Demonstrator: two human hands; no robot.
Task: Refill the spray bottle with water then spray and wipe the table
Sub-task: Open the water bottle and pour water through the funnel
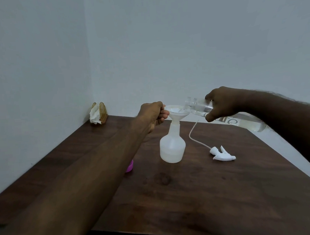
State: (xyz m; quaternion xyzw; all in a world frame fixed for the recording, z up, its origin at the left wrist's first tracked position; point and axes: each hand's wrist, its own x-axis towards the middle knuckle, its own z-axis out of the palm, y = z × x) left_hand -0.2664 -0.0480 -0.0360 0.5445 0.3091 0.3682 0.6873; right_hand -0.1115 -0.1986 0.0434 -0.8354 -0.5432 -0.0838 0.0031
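Note:
A white translucent spray bottle (172, 147) stands upright mid-table with a white funnel (177, 113) in its neck. My left hand (153, 115) pinches the funnel's left rim. My right hand (221, 103) grips a clear water bottle (200, 107), tipped almost level, its open mouth over the funnel. A low water level shows in the spray bottle. The white trigger sprayer head (223, 154) with its thin dip tube lies on the table to the right of the spray bottle.
The dark wooden table (190, 196) fills a room corner. A gold napkin holder with white tissues (98, 114) stands in the far left corner. A pink cap (130, 166) peeks from under my left forearm. The table's right edge runs diagonally.

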